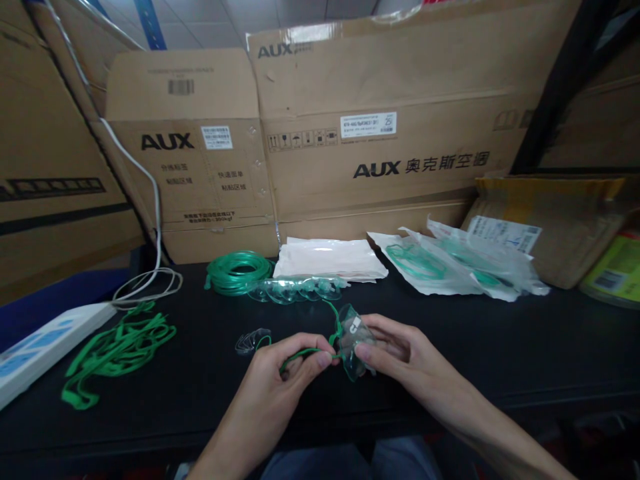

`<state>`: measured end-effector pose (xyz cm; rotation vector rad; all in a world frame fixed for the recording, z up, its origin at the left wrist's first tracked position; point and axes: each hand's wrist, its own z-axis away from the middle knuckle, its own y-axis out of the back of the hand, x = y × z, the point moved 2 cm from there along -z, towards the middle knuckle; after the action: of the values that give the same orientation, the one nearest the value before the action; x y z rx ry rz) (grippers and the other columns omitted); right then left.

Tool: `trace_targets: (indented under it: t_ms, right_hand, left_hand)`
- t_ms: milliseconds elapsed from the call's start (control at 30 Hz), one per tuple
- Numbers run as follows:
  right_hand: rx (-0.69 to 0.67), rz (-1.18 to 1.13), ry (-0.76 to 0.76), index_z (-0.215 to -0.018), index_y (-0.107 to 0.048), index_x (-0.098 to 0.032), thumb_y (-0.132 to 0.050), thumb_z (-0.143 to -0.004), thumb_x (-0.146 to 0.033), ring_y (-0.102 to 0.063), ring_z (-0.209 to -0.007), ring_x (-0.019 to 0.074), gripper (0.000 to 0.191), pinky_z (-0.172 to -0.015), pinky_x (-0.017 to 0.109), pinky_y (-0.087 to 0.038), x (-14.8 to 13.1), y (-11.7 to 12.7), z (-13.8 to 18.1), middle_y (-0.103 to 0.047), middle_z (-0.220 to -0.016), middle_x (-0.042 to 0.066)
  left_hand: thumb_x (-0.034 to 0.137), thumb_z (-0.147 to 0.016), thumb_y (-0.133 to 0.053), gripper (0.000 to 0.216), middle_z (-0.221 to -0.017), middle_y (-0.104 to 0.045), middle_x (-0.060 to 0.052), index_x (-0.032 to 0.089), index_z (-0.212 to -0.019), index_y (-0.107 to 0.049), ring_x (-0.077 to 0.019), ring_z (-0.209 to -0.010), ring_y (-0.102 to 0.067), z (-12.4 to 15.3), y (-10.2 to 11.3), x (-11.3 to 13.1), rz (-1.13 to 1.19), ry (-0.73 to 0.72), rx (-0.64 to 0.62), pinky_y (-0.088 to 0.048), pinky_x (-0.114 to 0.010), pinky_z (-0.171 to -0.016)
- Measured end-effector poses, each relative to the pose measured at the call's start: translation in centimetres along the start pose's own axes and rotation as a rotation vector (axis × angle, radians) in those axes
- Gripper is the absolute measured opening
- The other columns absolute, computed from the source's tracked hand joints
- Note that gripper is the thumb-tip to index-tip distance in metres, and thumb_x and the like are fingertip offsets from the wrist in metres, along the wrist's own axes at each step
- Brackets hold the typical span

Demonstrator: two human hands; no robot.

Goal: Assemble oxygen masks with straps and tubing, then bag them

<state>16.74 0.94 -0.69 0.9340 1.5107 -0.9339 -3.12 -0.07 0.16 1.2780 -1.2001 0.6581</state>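
Green elastic strap point(306, 351) is pinched between the thumb and forefinger of the left hand point(275, 387), close to the near-left edge of a clear plastic mask point(349, 343). The right hand point(407, 350) clasps that mask from the other side, thumb laid on its shell, fingers behind. Both hands hold it just above the black tabletop point(430, 413), near its front edge.

The likeliest mishap is the strap slipping loose at the mask's side: it is narrow and gripped only by the fingertips, and whether it is knotted or merely passed through is too small to tell. A hard pull could tear the thin rim, and too firm a squeeze by the right thumb could crease the shell. The strap might also snag on the small clear looped bundle point(253, 341) beside the left hand, since a bit of green lies against it.

As for its looks, the mask is see-through and faintly green at the edges, glossy, curved like a shallow cup and tilted, with a small white mark on its upper part. Green strap also rises behind its left side. Farther back, similar clear masks point(295, 290) lie in a row before white pouches point(330, 260).
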Motion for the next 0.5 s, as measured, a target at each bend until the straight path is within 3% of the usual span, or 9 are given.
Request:
trace_targets:
  t_ms: [333, 500]
  right_hand:
    - [-0.029, -0.027, 0.018, -0.101, -0.071, -0.02, -0.08, -0.081, -0.039, -0.065, -0.086, 0.0144, 0.03, -0.076, 0.024, -0.052, -0.26, -0.02, -0.05, -0.071, -0.092, 0.001]
    - [-0.049, -0.022, 0.035, -0.105, -0.069, -0.02, -0.079, -0.083, -0.034, -0.066, -0.091, 0.0124, 0.028, -0.079, 0.021, -0.051, 0.49, 0.12, -0.19, -0.072, -0.098, 0.001]
  left_hand:
    - [0.045, -0.093, -0.056, 0.03, -0.079, -0.06, -0.001, 0.018, -0.088, -0.07, -0.0154, -0.077, -0.051, -0.13, 0.04, -0.5, -0.032, 0.001, -0.017, -0.038, -0.02, -0.065]
    - [0.048, -0.093, -0.056, 0.032, -0.079, -0.059, -0.001, 0.019, -0.089, -0.07, -0.0157, -0.078, -0.049, -0.05, 0.13, -0.7, -0.052, 0.009, -0.014, -0.036, -0.02, -0.061]
